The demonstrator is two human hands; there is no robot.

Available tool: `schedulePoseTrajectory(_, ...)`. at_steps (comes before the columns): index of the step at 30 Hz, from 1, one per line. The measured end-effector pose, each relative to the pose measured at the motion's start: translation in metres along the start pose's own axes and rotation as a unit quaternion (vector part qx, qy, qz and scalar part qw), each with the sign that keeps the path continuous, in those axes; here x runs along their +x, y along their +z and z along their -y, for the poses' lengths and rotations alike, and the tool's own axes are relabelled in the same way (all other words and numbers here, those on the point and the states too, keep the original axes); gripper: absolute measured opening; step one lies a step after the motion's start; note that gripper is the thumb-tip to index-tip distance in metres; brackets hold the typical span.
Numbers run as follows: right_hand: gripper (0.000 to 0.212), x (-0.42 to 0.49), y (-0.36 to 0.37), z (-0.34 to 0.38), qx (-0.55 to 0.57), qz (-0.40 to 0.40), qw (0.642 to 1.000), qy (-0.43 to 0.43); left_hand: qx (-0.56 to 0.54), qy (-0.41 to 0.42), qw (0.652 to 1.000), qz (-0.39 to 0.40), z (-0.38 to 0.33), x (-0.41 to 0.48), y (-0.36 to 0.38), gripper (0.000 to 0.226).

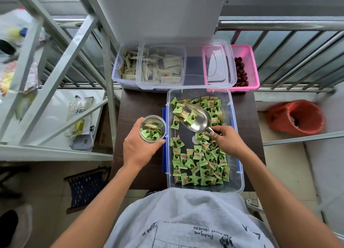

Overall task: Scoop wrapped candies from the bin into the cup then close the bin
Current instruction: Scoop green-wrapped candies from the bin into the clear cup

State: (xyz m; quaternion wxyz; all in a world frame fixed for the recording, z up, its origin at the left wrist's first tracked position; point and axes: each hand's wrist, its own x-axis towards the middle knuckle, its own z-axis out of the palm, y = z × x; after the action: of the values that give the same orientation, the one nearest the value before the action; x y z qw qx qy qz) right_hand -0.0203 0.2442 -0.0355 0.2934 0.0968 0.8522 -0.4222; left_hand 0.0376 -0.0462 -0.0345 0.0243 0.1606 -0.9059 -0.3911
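Observation:
An open clear plastic bin [237, 175] with blue side latches sits on a dark table and holds several green wrapped candies [202, 162]. My right hand [226, 139] grips the handle of a metal scoop [197, 120] whose bowl lies inside the bin with a few candies in it. Just left of the bin, my left hand [138, 145] holds a clear plastic cup [153, 128], and several green candies sit in the cup. The bin's clear lid [219, 65] rests farther back, across the containers behind the bin.
Behind the bin stand a clear box of beige packets [130, 67] and a pink basket [247, 61] of dark red fruit. A metal railing runs along the back. Metal shelving [55, 80] stands at the left, an orange bucket [296, 117] at the right.

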Motion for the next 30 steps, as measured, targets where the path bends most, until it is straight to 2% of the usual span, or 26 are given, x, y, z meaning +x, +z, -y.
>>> schedulePoseTrajectory(8,0.026,-0.021,-0.032,0.011,-0.068,-0.021,0.997,-0.035,0.003,0.014,1.0,0.008,-0.002,0.0,-0.001,0.092)
schedulePoseTrajectory(13,0.022,-0.034,-0.05,0.023,-0.082,-0.006,0.994,-0.069,0.007,0.025,1.0,0.015,-0.001,0.0,-0.002,0.091)
schedulePoseTrajectory(19,0.014,-0.045,-0.054,0.054,-0.155,0.051,0.979,-0.124,0.004,0.053,0.999,0.014,-0.007,-0.001,-0.003,0.083)
schedulePoseTrajectory(23,0.021,-0.046,-0.047,0.069,-0.19,0.093,0.968,-0.133,-0.004,0.054,0.998,0.023,-0.005,0.0,-0.002,0.082)
schedulePoseTrajectory(27,0.02,-0.047,-0.043,0.078,-0.203,0.097,0.965,-0.136,-0.003,0.043,0.999,0.033,-0.003,0.003,-0.002,0.085)
schedulePoseTrajectory(30,0.017,-0.048,-0.043,0.08,-0.21,0.104,0.963,-0.13,-0.008,0.054,0.998,0.028,-0.007,0.002,-0.002,0.077)
